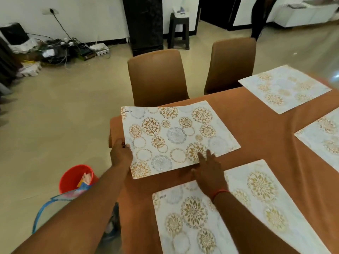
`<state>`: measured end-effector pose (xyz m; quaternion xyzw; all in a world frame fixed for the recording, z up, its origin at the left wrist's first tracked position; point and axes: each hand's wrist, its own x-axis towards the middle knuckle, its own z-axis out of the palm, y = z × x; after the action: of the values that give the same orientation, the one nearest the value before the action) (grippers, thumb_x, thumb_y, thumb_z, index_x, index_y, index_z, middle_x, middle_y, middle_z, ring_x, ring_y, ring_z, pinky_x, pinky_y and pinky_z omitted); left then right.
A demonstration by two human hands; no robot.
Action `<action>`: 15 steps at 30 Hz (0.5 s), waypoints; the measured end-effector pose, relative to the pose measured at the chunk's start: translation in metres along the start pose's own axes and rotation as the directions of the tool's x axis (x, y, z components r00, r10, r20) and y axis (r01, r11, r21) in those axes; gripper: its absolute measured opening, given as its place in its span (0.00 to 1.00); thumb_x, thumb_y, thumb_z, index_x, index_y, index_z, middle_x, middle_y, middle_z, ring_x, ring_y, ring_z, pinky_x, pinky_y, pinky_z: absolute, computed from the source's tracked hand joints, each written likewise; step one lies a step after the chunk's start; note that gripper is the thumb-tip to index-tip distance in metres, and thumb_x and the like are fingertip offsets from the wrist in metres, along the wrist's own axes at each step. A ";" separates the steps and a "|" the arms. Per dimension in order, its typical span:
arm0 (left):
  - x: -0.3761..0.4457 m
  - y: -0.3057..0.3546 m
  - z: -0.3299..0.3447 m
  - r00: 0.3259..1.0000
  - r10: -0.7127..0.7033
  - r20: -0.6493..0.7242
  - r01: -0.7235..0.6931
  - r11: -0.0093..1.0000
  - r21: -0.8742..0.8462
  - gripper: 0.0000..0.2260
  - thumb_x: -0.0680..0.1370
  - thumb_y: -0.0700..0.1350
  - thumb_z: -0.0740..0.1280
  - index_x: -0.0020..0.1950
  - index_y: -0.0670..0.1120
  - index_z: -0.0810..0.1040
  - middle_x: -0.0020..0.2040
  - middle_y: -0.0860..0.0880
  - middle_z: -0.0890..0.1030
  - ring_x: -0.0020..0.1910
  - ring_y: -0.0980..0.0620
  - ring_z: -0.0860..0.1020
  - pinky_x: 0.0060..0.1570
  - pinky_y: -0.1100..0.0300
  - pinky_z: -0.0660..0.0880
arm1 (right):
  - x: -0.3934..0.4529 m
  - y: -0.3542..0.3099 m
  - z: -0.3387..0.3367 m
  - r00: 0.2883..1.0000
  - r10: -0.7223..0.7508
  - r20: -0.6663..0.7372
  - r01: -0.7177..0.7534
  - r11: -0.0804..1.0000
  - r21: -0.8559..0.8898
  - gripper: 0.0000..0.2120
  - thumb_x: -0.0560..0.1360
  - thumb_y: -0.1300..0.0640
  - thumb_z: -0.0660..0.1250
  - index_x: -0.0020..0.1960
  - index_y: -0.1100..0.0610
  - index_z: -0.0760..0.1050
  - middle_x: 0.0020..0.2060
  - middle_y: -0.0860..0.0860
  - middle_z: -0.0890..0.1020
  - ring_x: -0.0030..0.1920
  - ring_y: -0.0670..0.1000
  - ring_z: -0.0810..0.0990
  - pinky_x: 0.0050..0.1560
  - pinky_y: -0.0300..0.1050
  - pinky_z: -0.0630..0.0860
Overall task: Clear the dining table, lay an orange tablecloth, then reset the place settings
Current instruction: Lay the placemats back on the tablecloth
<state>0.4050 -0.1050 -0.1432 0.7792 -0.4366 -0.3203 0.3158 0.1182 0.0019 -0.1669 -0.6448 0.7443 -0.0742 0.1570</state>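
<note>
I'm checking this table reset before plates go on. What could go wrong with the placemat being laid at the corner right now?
The placemat sticks out past the table's corner, so it could droop or slide off once the left hand lets go of its edge. The right hand pressing with flat fingers could drag and bunch the orange tablecloth. It also sits askew against the nearer placemat.
</note>
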 end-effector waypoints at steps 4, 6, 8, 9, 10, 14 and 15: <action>0.017 -0.015 0.008 0.998 -0.034 0.046 0.033 0.999 0.018 0.11 0.84 0.41 0.60 0.65 0.43 0.75 0.59 0.40 0.80 0.53 0.40 0.79 0.49 0.50 0.76 | 0.014 -0.020 0.015 0.991 0.035 0.133 -0.013 0.986 -0.164 0.32 0.81 0.38 0.49 0.81 0.48 0.46 0.80 0.58 0.47 0.79 0.60 0.46 0.78 0.60 0.47; 0.024 -0.021 0.011 0.997 -0.048 0.062 0.046 0.998 0.036 0.10 0.84 0.42 0.60 0.63 0.43 0.75 0.58 0.41 0.80 0.49 0.42 0.78 0.44 0.52 0.74 | 0.021 -0.025 0.016 0.984 0.067 0.164 -0.030 0.975 -0.220 0.32 0.82 0.38 0.47 0.81 0.48 0.43 0.80 0.58 0.44 0.79 0.61 0.45 0.78 0.60 0.46; 0.033 -0.025 0.012 0.996 -0.049 0.076 0.045 0.998 0.049 0.09 0.84 0.43 0.61 0.62 0.43 0.75 0.58 0.41 0.80 0.45 0.46 0.75 0.39 0.54 0.72 | 0.029 -0.029 0.014 0.979 0.087 0.185 -0.043 0.973 -0.229 0.32 0.82 0.39 0.47 0.81 0.47 0.41 0.80 0.58 0.42 0.79 0.60 0.43 0.78 0.59 0.44; 0.036 -0.025 0.012 0.996 -0.042 0.083 0.038 0.998 0.050 0.10 0.84 0.43 0.61 0.62 0.43 0.75 0.58 0.40 0.80 0.44 0.47 0.75 0.38 0.55 0.71 | 0.032 -0.030 0.013 0.976 0.092 0.200 -0.042 0.970 -0.239 0.32 0.82 0.39 0.47 0.81 0.47 0.40 0.80 0.57 0.42 0.80 0.60 0.42 0.78 0.58 0.43; 0.040 -0.023 0.013 0.995 -0.034 0.093 0.030 0.999 0.045 0.10 0.84 0.43 0.61 0.62 0.43 0.76 0.58 0.40 0.80 0.44 0.47 0.75 0.38 0.55 0.71 | 0.036 -0.031 0.011 0.972 0.097 0.212 -0.041 0.966 -0.256 0.32 0.82 0.38 0.47 0.80 0.47 0.40 0.80 0.57 0.41 0.80 0.60 0.42 0.78 0.58 0.43; 0.040 -0.011 0.007 0.995 0.003 0.095 -0.006 0.999 0.038 0.08 0.83 0.43 0.63 0.60 0.41 0.75 0.58 0.39 0.80 0.52 0.39 0.79 0.44 0.50 0.74 | 0.040 -0.032 0.006 0.971 0.109 0.215 -0.048 0.961 -0.271 0.32 0.82 0.38 0.47 0.80 0.46 0.39 0.80 0.56 0.41 0.80 0.59 0.42 0.78 0.58 0.43; 0.037 -0.009 0.004 0.996 0.042 0.083 -0.050 0.994 0.095 0.08 0.82 0.42 0.64 0.60 0.40 0.75 0.59 0.39 0.79 0.54 0.37 0.79 0.45 0.48 0.76 | 0.037 -0.028 0.005 0.977 0.104 0.188 -0.056 0.968 -0.245 0.33 0.81 0.38 0.47 0.80 0.46 0.38 0.80 0.55 0.42 0.80 0.58 0.42 0.78 0.58 0.43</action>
<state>0.4214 -0.1349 -0.1606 0.7696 -0.4819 -0.3227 0.2670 0.1418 -0.0382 -0.1678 -0.6324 0.7539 0.0869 0.1553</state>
